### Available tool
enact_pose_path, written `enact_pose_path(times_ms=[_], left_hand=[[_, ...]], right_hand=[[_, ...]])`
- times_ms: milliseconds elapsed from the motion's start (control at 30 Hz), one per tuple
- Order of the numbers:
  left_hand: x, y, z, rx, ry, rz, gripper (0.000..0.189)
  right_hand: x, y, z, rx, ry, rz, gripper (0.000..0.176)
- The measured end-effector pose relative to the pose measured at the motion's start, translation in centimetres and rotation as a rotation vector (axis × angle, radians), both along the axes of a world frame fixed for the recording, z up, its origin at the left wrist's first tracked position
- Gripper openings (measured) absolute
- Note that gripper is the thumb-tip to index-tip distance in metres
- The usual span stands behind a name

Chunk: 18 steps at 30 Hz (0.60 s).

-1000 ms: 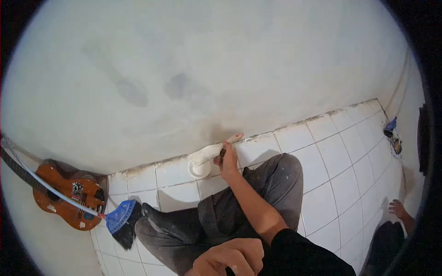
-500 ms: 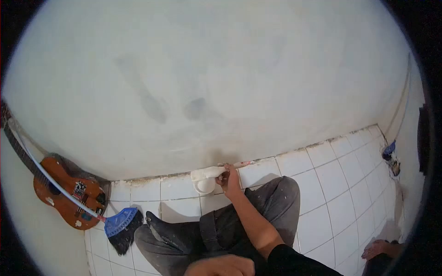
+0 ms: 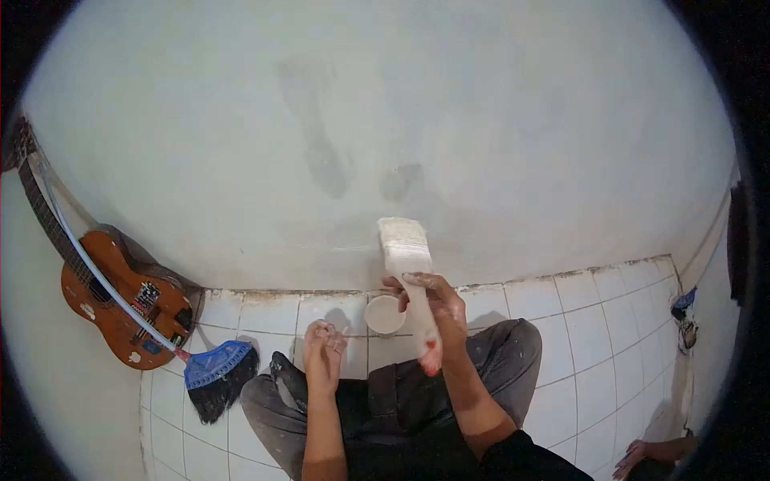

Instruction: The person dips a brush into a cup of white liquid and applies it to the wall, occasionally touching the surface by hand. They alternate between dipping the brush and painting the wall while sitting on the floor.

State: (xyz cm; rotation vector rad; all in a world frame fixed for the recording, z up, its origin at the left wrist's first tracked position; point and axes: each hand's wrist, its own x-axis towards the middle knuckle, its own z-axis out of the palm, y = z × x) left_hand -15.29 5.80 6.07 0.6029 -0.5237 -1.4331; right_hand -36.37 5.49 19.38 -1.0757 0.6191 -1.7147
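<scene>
My right hand (image 3: 437, 298) is closed around the pale handle of a wide paintbrush (image 3: 405, 240). The white-coated bristles point up toward the wall, and the red-marked handle end hangs down toward my lap. Just left of that hand, on the tiles by the wall, stands a small round white container (image 3: 385, 315), partly overlapped by my fingers. My left hand (image 3: 324, 351) is raised over the floor left of the container, palm up, with loosely bent fingers and nothing in it. Whitish smears cover its fingertips.
Ahead rises a pale wall (image 3: 513, 160) with darker damp-looking patches. A guitar (image 3: 112, 301) leans in the left corner, with a blue broom (image 3: 220, 369) across it. Another person's hand (image 3: 634, 458) shows at lower right. A small blue item (image 3: 683, 303) lies in the right corner.
The paintbrush has risen from the container and turned from lying sideways to bristles up. My left hand has come up from my lap beside the container. The view has shifted slightly.
</scene>
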Motion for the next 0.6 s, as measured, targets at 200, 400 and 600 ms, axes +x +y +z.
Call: enact_pose_path(times_ms=[200, 400, 600], left_hand=[[-0.4, 0.3, 0.8, 0.170, -0.157, 0.037, 0.017], [-0.4, 0.4, 0.7, 0.199, -0.165, -0.012, 0.014], [-0.8, 0.1, 0.6, 0.214, -0.269, -0.041, 0.013]], right_hand=[[-0.7, -1.0, -2.4, -0.047, -0.171, 0.140, 0.026], [-0.6, -0.8, -1.4, 0.079, -0.041, 0.039, 0.043], [-2.9, -2.0, -2.8, 0.011, 0.430, -0.354, 0.060]])
